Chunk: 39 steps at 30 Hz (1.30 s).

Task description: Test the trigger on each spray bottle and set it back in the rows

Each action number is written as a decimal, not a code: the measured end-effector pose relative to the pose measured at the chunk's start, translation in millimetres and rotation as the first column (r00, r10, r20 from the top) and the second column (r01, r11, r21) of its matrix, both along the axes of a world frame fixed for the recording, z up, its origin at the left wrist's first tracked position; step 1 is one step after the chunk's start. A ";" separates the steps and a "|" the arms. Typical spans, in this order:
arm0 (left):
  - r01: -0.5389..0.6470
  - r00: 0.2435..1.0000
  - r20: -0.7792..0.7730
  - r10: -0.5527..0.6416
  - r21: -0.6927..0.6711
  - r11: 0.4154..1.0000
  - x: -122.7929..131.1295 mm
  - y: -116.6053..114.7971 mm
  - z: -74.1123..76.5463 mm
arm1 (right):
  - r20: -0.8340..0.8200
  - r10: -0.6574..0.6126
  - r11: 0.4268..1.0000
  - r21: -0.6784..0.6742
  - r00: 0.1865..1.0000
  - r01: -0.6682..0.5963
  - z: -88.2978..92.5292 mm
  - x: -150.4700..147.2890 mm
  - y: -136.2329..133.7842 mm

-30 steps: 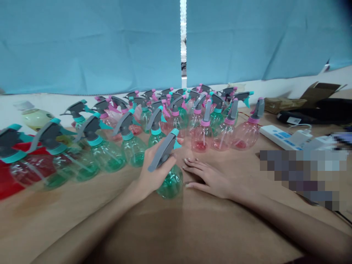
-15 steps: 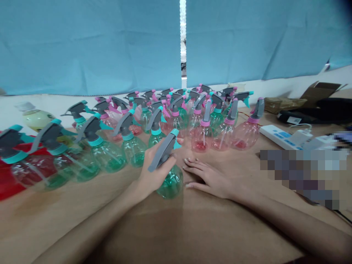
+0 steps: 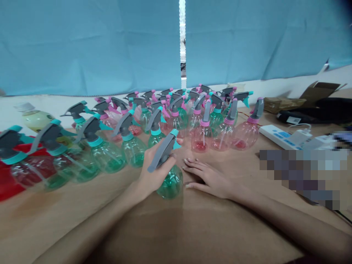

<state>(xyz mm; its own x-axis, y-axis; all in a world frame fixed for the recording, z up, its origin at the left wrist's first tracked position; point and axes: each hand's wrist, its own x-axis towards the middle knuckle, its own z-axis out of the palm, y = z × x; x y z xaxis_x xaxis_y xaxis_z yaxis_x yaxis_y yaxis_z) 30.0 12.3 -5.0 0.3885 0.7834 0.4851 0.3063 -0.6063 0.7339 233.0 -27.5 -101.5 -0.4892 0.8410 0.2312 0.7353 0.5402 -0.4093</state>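
Note:
My left hand [image 3: 152, 170] is wrapped round the neck of a green spray bottle [image 3: 171, 182] with a grey trigger and teal nozzle, which stands upright on the brown table [image 3: 192, 227]. Just to the right of that bottle, my right hand [image 3: 210, 176] lies flat on the table, palm down and fingers stretched out, holding nothing. Behind both hands stand several more spray bottles, green ones [image 3: 132, 146] to the left and pink ones [image 3: 202, 137] to the right.
A white power strip [image 3: 280, 136] with a plug lies at the right, by a black object [image 3: 316, 112] and a cardboard box [image 3: 320, 88]. A red item [image 3: 5, 183] sits at the far left under bottles. A yellowish bottle [image 3: 34, 118] lies behind. Blue sheeting [image 3: 110, 44] hangs at the back.

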 end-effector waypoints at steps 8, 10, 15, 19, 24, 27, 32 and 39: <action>-0.007 1.000 0.006 0.007 -0.012 1.000 -1.9 2.3 -3.2 | -0.032 0.006 1.000 -0.007 0.999 -0.007 -0.8 0.3 -0.2; -0.004 1.000 0.001 0.004 -0.029 1.000 -2.0 2.3 -3.6 | -0.037 0.008 1.000 -0.003 0.999 -0.008 -1.5 0.6 -0.1; 0.010 1.000 0.013 -0.009 -0.043 0.999 -1.9 2.0 -4.2 | -0.018 0.003 1.000 -0.012 1.000 -0.003 -1.0 0.7 -0.2; -0.011 1.000 0.003 0.011 -0.024 1.000 -2.4 2.0 -3.5 | -0.011 0.003 1.000 -0.015 1.000 -0.003 0.8 0.1 -0.4; 0.060 0.998 0.020 -0.059 -0.079 0.995 -3.9 3.2 0.1 | -0.011 0.001 1.000 -0.011 1.000 -0.001 1.9 -0.6 -0.6; 0.106 0.994 0.027 -0.104 -0.094 0.990 -4.7 3.7 2.9 | -0.036 0.001 1.000 -0.008 0.999 -0.001 1.5 -0.8 -0.6; 0.115 0.993 0.036 -0.112 -0.096 0.989 -6.4 4.6 3.2 | -0.046 -0.008 1.000 -0.015 0.999 0.007 0.3 -0.6 -0.9; 0.099 0.995 0.031 -0.096 -0.104 0.990 -6.1 6.0 0.3 | -0.053 -0.011 1.000 -0.012 0.999 0.010 1.5 -0.5 -1.8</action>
<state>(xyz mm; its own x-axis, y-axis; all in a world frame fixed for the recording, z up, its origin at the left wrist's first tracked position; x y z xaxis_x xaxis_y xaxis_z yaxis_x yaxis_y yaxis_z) 24.0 18.3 -4.7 0.4540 0.7897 0.4126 0.2296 -0.5511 0.8022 232.5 -29.2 -100.0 -0.4674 0.8490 0.2462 0.7183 0.5271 -0.4540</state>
